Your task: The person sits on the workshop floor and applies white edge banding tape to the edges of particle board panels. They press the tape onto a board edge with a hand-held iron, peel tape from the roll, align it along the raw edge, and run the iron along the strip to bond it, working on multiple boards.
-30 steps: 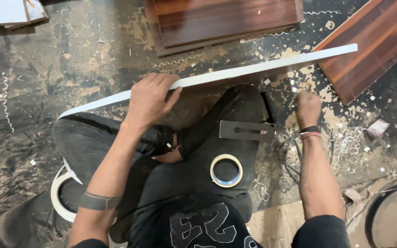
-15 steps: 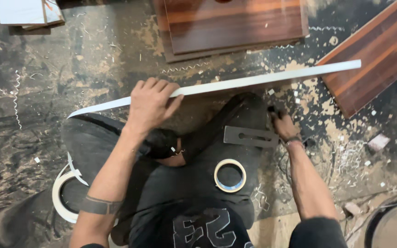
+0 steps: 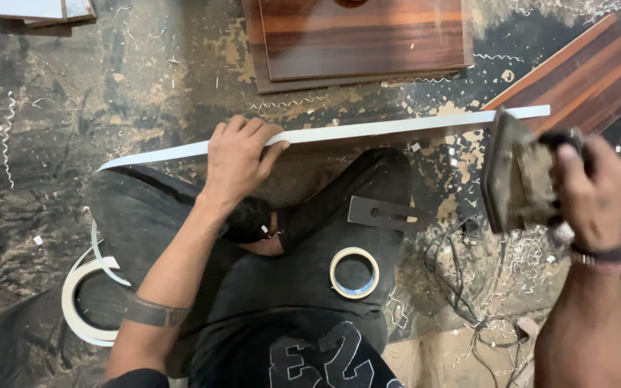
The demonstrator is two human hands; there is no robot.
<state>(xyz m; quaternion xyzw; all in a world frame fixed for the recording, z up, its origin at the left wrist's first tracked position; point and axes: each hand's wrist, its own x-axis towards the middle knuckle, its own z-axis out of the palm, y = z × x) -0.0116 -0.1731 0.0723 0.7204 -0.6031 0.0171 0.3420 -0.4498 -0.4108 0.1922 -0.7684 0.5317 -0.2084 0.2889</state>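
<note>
Right hand [image 3: 594, 194] now lifting a dusty power tool [image 3: 522, 172], fingers wrapped round it, up off the floor. Left hand [image 3: 237, 158] still gripping the white board edge [image 3: 368, 131] upright across my legs.

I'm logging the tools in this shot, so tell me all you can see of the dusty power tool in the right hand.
The dusty grey-brown power tool has a flat, roughly rectangular base plate caked in sawdust, turned on edge and facing left. Its dark body is mostly hidden by the right hand, which grips it in the air near the right end of the long white panel.
</note>
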